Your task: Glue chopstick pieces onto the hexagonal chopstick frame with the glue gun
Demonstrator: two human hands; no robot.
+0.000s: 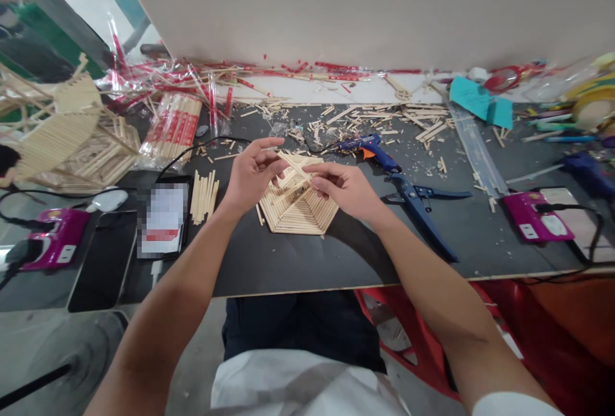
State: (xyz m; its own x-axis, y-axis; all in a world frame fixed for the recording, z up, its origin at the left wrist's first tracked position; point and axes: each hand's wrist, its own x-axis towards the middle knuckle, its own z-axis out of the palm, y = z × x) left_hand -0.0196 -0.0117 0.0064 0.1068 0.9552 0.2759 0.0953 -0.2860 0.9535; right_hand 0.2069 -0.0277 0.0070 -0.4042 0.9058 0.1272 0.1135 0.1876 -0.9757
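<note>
A hexagonal panel built of thin wooden sticks (294,213) lies on the dark tabletop (298,262) in front of me. My left hand (250,172) rests on its upper left part, fingers curled around the top edge. My right hand (344,188) is on its upper right part, fingertips pinching a wooden stick (294,166) that lies across the panel's top. Both hands touch the panel. A small bundle of cut sticks (204,196) lies just left of my left hand.
A blue glue gun (368,147) and blue-handled cutters (423,208) lie right of the panel. Stick offcuts (375,118) and red-printed wrappers (173,124) litter the back. A stick structure (67,140), phones (162,220) and purple devices (535,217) sit at the sides.
</note>
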